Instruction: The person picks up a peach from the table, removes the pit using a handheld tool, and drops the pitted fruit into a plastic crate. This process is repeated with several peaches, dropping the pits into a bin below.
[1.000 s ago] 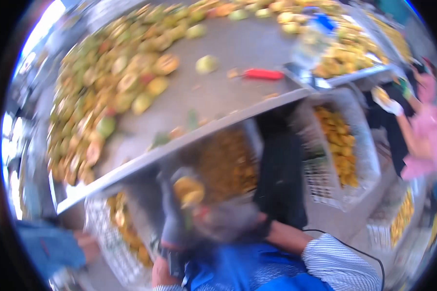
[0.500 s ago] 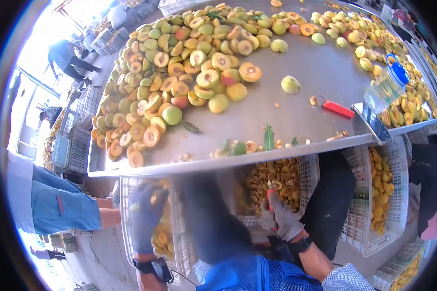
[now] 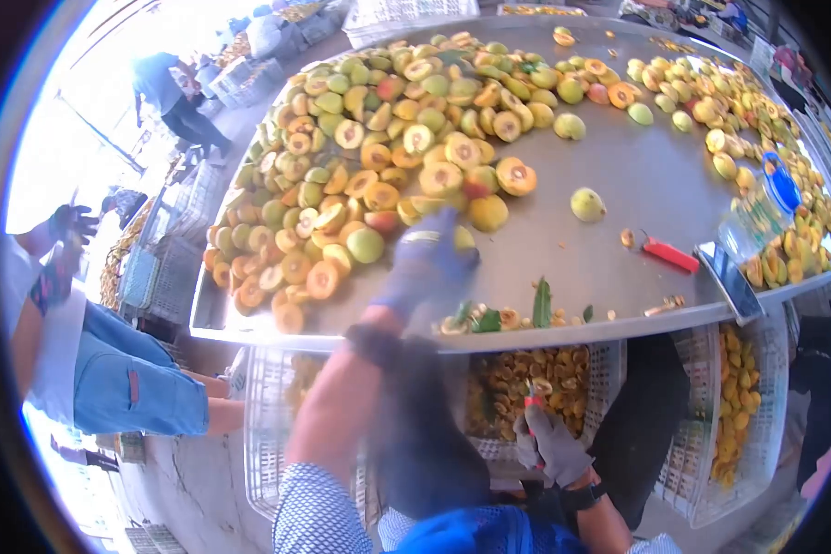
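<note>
My left hand (image 3: 429, 263), in a grey-blue glove, reaches over the metal table to the near edge of a pile of halved peach-like fruit (image 3: 369, 171). Motion smears its fingers, and I cannot tell whether they close on a fruit. Below the table edge, my right hand (image 3: 556, 445), in a pale glove, is wrapped round a red-handled tool (image 3: 531, 403) pointing upward, a small pale bit at its tip. Beyond that tip, a crate (image 3: 603, 388) holds brownish fruit pieces (image 3: 563, 369). A single greenish fruit (image 3: 588, 205) lies to the right of my left hand.
On the metal table (image 3: 545, 249) are a red-handled tool (image 3: 669, 254), a phone (image 3: 729, 282), a clear bottle with a blue lid (image 3: 762, 212) and leaves (image 3: 542, 303). Crates (image 3: 263, 434) flank my legs. A person in denim shorts (image 3: 138, 379) stands at left.
My left hand has risen from the crate at lower left to the fruit pile on the table. My right hand still grips the red-handled tool. The view has shifted slightly.
</note>
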Action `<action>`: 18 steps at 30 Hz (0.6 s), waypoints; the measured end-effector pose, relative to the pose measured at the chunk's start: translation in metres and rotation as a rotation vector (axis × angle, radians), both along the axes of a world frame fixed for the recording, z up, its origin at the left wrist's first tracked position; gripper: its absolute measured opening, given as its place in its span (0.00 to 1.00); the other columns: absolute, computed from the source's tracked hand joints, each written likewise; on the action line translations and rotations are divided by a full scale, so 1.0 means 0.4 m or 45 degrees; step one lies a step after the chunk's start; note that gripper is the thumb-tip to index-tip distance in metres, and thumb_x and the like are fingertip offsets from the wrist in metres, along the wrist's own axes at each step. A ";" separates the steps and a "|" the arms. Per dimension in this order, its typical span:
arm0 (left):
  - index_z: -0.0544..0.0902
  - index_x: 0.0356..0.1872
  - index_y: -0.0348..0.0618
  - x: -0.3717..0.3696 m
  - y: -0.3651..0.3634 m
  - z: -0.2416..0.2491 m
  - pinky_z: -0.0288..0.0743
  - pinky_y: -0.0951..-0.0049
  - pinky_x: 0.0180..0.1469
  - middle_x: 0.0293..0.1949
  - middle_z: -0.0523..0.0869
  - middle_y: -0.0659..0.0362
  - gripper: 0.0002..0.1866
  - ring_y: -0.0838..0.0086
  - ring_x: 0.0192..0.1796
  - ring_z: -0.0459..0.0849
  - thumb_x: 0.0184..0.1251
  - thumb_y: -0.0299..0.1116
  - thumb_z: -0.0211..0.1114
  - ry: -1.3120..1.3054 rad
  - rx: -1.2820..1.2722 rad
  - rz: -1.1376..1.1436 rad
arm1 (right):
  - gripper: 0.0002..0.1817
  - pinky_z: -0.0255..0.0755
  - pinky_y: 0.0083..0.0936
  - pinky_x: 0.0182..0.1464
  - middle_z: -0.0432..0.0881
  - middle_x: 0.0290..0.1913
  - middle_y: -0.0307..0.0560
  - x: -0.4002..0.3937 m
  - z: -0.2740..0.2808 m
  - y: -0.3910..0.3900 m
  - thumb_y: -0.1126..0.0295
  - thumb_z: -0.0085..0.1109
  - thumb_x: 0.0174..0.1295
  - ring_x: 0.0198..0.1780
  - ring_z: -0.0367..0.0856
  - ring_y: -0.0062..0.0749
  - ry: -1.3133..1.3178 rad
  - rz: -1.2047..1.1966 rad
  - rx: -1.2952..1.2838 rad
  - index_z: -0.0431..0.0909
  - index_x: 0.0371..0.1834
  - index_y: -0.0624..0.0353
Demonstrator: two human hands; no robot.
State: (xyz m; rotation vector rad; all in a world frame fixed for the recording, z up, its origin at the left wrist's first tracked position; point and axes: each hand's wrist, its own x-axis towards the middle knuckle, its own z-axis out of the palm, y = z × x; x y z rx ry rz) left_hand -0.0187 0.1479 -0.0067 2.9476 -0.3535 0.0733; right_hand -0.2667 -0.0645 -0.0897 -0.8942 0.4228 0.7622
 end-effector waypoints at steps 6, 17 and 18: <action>0.71 0.60 0.34 -0.254 0.030 0.066 0.75 0.73 0.53 0.48 0.80 0.55 0.26 0.70 0.52 0.80 0.68 0.43 0.57 0.296 -1.673 -0.036 | 0.25 0.52 0.19 0.18 0.63 0.16 0.32 -0.037 0.031 -0.013 0.43 0.44 0.71 0.14 0.58 0.18 -0.273 0.048 -0.244 0.69 0.30 0.54; 0.75 0.52 0.42 -0.510 -0.096 -0.183 0.76 0.73 0.53 0.48 0.79 0.60 0.22 0.76 0.49 0.80 0.79 0.50 0.45 0.272 -1.874 0.256 | 0.24 0.50 0.18 0.16 0.63 0.16 0.30 0.008 0.156 0.057 0.45 0.44 0.72 0.13 0.59 0.16 -0.148 -0.111 0.058 0.72 0.33 0.55; 0.75 0.53 0.41 -0.511 -0.096 -0.199 0.76 0.73 0.52 0.48 0.79 0.60 0.22 0.76 0.48 0.80 0.79 0.50 0.44 0.229 -1.894 0.230 | 0.23 0.50 0.19 0.15 0.64 0.17 0.30 0.004 0.130 0.058 0.45 0.45 0.72 0.14 0.59 0.15 -0.289 -0.125 0.059 0.73 0.34 0.55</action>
